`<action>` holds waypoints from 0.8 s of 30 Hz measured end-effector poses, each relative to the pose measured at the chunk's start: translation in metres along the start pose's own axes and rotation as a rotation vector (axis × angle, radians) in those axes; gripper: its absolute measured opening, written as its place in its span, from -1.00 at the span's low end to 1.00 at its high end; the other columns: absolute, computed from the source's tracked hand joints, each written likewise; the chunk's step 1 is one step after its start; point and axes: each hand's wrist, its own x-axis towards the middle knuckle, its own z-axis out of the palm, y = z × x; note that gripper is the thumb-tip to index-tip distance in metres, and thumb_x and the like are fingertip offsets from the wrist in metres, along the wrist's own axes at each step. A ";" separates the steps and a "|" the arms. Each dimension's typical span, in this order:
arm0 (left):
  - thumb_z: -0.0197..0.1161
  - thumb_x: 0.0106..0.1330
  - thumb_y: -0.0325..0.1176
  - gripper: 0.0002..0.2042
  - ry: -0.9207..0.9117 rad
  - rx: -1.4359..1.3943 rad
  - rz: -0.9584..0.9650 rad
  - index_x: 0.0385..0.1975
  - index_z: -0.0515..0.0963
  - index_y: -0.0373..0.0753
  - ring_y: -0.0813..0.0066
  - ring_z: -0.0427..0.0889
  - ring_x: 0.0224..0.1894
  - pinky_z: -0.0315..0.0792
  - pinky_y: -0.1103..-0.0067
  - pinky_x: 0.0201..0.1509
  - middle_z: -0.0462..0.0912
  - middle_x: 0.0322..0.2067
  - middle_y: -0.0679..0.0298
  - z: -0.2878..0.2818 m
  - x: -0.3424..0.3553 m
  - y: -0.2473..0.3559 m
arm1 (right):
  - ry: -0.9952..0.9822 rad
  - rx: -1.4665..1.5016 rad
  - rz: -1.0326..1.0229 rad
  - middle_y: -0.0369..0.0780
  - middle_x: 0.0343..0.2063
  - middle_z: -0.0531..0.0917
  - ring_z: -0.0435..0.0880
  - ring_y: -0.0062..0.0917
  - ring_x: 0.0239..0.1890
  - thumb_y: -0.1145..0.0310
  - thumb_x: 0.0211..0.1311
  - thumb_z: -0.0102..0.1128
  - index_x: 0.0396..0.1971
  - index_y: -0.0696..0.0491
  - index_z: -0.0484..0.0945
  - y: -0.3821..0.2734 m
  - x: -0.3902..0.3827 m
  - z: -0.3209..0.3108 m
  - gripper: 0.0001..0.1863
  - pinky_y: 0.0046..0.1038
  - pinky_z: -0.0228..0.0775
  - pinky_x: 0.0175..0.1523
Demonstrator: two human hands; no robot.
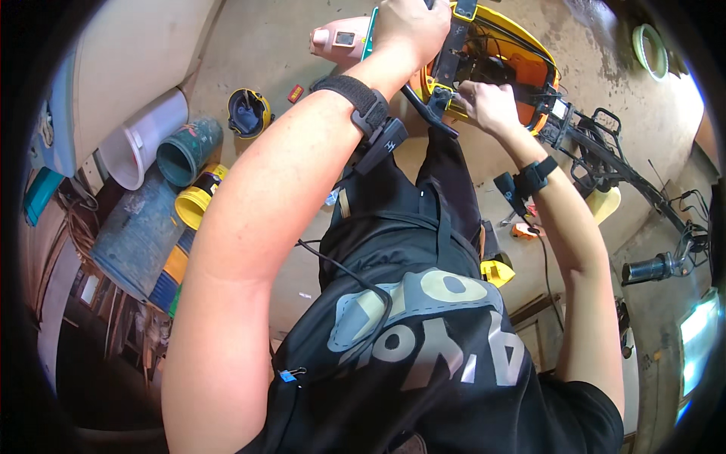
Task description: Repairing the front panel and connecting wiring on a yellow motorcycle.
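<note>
A yellow electric scooter or bike body [546, 57] lies open at the top of the view, with wires and orange parts inside. My left hand [412, 30] is closed beside the black crossbar [451, 49] of the frame; its fingers are partly cut off by the upper edge, and what they hold is hidden. My right hand [490, 106] is closed, its fingertips at a yellow bracket [440, 96] near the body's rim. Whatever small thing they pinch does not show. A black curved bar [429, 113] juts out below the bracket. Both wrists wear black strapped devices.
Handlebars with a black grip [646, 270] stretch off to the right. A pink shell-like part [344, 38] lies past my left forearm. On the left are a white bucket [144, 140], a green bucket [181, 155], a blue barrel [136, 234] and a yellow helmet [249, 113]. A pale basin [650, 53] lies far right.
</note>
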 end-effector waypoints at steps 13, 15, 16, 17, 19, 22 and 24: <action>0.25 0.36 -0.11 -0.63 0.037 0.028 0.012 -0.21 0.61 -0.39 -0.24 0.71 -0.13 0.57 0.13 -0.05 0.70 -0.29 -0.25 0.004 0.003 -0.006 | -0.145 -0.292 -0.265 -0.14 -0.39 0.76 0.72 -0.29 -0.19 0.19 0.29 0.17 -0.28 -0.09 0.74 -0.012 0.049 -0.043 -0.80 -0.23 0.24 0.09; 0.25 0.36 -0.11 -0.63 0.035 0.030 0.007 -0.21 0.61 -0.39 -0.24 0.70 -0.13 0.57 0.13 -0.05 0.70 -0.29 -0.25 0.003 0.002 -0.005 | -0.154 -0.318 -0.318 -0.14 -0.40 0.75 0.72 -0.29 -0.19 0.22 0.26 0.16 -0.29 -0.09 0.74 -0.015 0.054 -0.045 -0.80 -0.24 0.24 0.09; 0.25 0.36 -0.11 -0.63 0.031 0.033 -0.007 -0.21 0.61 -0.39 -0.24 0.70 -0.13 0.57 0.13 -0.05 0.70 -0.29 -0.25 0.003 0.002 -0.005 | -0.155 -0.329 -0.332 -0.14 -0.41 0.75 0.72 -0.29 -0.19 0.23 0.25 0.16 -0.30 -0.09 0.74 -0.016 0.056 -0.046 -0.81 -0.24 0.24 0.09; 0.25 0.36 -0.11 -0.63 0.026 0.038 -0.021 -0.21 0.61 -0.39 -0.25 0.70 -0.13 0.57 0.13 -0.05 0.70 -0.30 -0.25 0.003 0.002 -0.005 | -0.162 -0.340 -0.340 -0.15 -0.42 0.75 0.72 -0.29 -0.20 0.24 0.24 0.16 -0.31 -0.09 0.74 -0.017 0.058 -0.047 -0.81 -0.24 0.24 0.09; 0.25 0.36 -0.11 -0.63 0.034 0.034 -0.026 -0.22 0.61 -0.39 -0.24 0.70 -0.13 0.57 0.13 -0.06 0.70 -0.30 -0.25 0.002 0.002 -0.004 | -0.161 -0.350 -0.357 -0.16 -0.43 0.74 0.72 -0.30 -0.20 0.26 0.22 0.16 -0.33 -0.08 0.74 -0.019 0.060 -0.049 -0.82 -0.24 0.25 0.09; 0.25 0.36 -0.11 -0.63 0.035 0.017 -0.024 -0.21 0.61 -0.39 -0.24 0.71 -0.13 0.57 0.13 -0.06 0.70 -0.30 -0.25 0.003 0.002 -0.004 | -0.146 -0.363 -0.375 -0.17 -0.42 0.75 0.73 -0.30 -0.20 0.29 0.19 0.17 -0.38 -0.08 0.74 -0.024 0.062 -0.053 -0.83 -0.25 0.26 0.10; 0.25 0.36 -0.11 -0.63 0.035 0.020 -0.020 -0.21 0.61 -0.39 -0.24 0.71 -0.12 0.57 0.13 -0.06 0.70 -0.30 -0.25 0.003 0.002 -0.004 | -0.156 -0.390 -0.376 -0.18 -0.37 0.79 0.77 -0.31 -0.19 0.33 0.17 0.19 -0.42 -0.09 0.76 -0.029 0.064 -0.055 -0.85 -0.25 0.29 0.11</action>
